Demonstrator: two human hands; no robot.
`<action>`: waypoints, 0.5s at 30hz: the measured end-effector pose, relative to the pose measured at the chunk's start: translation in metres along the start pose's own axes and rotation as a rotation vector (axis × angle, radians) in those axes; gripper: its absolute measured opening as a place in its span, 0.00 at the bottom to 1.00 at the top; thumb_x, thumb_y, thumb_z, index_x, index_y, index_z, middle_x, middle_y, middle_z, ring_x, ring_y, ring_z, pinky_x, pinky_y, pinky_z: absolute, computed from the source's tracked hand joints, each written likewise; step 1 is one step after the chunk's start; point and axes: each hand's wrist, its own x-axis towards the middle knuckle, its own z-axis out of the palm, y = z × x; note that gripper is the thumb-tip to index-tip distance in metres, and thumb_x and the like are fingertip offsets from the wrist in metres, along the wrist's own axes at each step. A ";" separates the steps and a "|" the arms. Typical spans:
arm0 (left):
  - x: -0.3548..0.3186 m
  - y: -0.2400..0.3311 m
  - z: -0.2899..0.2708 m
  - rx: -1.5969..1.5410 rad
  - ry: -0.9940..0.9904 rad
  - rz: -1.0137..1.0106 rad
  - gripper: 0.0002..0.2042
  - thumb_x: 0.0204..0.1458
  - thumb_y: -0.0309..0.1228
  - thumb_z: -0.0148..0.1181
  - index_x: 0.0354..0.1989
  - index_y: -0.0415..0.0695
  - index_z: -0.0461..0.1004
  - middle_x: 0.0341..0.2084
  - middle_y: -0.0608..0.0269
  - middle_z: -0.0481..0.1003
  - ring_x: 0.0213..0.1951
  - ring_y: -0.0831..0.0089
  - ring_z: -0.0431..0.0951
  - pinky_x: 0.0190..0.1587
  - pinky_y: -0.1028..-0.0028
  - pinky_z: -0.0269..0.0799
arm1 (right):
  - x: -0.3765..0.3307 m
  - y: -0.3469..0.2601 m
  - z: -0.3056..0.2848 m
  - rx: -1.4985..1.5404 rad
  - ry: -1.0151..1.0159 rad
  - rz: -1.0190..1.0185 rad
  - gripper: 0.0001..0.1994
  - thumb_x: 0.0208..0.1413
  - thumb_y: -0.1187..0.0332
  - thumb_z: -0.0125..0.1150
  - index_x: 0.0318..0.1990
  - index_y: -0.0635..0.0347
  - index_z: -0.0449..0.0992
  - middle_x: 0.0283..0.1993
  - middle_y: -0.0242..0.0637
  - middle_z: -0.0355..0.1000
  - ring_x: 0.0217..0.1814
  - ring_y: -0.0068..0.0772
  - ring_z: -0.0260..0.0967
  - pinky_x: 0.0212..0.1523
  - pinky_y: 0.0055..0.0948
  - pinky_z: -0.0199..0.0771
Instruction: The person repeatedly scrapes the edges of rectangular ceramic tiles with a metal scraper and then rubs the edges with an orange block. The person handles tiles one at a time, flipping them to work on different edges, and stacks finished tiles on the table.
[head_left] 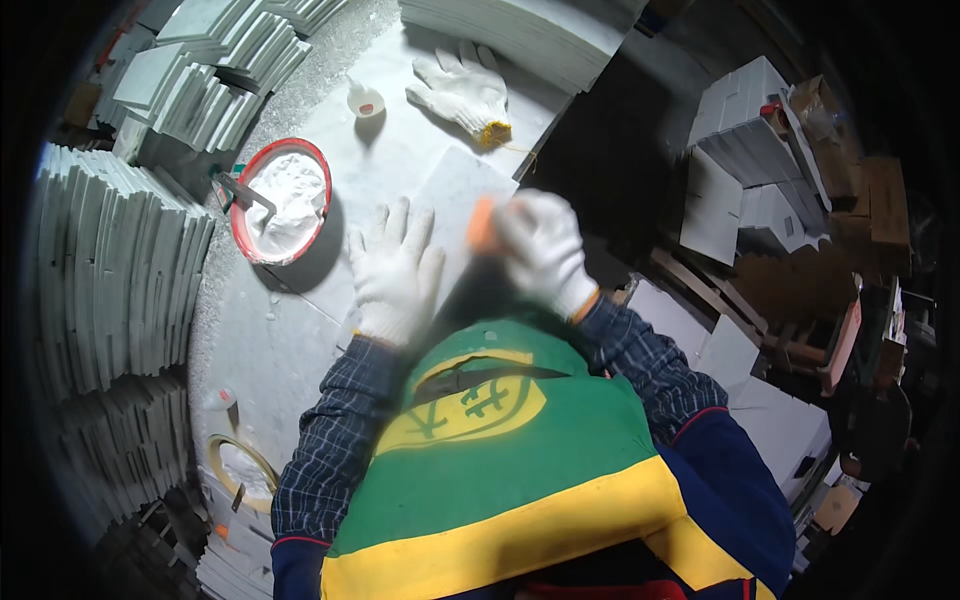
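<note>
The gloved left hand (395, 270) lies flat, fingers spread, pinning a white tile (455, 215) to the table (250, 340). The gloved right hand (545, 250) is closed around an orange sanding block (483, 225) at the tile's right edge. That edge sits close to the table's drop, so a hard stroke could push the tile off or chip it. The red bowl of white paste (282, 200) stands near the left hand, where an elbow might knock it.
</note>
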 end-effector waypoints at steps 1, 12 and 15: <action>-0.002 0.001 0.001 -0.009 0.011 -0.002 0.27 0.62 0.43 0.58 0.69 0.51 0.72 0.71 0.47 0.67 0.72 0.45 0.62 0.72 0.40 0.49 | 0.003 0.001 -0.002 -0.042 0.017 0.144 0.27 0.50 0.71 0.65 0.62 0.55 0.77 0.50 0.45 0.73 0.51 0.54 0.70 0.52 0.51 0.72; -0.003 0.000 0.002 -0.012 -0.012 -0.011 0.27 0.62 0.43 0.58 0.71 0.52 0.70 0.72 0.48 0.65 0.73 0.44 0.61 0.73 0.40 0.50 | 0.009 -0.008 -0.005 -0.069 0.049 0.348 0.27 0.47 0.73 0.64 0.59 0.56 0.76 0.51 0.46 0.72 0.49 0.55 0.69 0.52 0.49 0.70; 0.000 -0.001 0.004 0.001 0.022 0.006 0.28 0.61 0.42 0.58 0.70 0.50 0.71 0.71 0.47 0.66 0.72 0.44 0.62 0.72 0.39 0.50 | 0.007 -0.004 -0.004 0.062 -0.033 -0.084 0.26 0.48 0.71 0.68 0.59 0.54 0.78 0.52 0.47 0.73 0.52 0.53 0.71 0.53 0.50 0.71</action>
